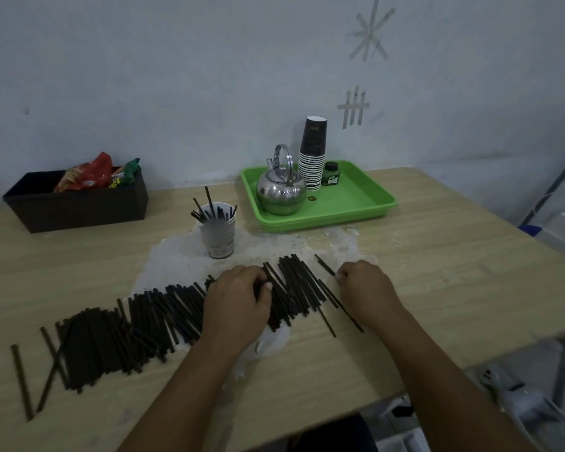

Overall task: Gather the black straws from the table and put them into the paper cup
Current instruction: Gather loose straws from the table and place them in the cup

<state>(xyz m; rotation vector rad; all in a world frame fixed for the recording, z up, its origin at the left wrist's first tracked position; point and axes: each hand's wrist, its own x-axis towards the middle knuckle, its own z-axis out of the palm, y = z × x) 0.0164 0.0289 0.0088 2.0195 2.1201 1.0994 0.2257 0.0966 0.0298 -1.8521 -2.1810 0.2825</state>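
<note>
A long band of several black straws (137, 324) lies across the wooden table, from the near left to the middle. A white paper cup (217, 234) stands behind the band and holds several straws upright. My left hand (237, 300) lies on the middle of the band, its fingers curled around a few straws. My right hand (367, 290) is at the band's right end and pinches one black straw (325, 265) at its near end.
A green tray (353, 200) at the back holds a steel kettle (281, 190), a stack of dark paper cups (313, 154) and a small green bottle (330, 173). A black box (75, 207) with snack packets stands at the back left. The table edge runs near on the right.
</note>
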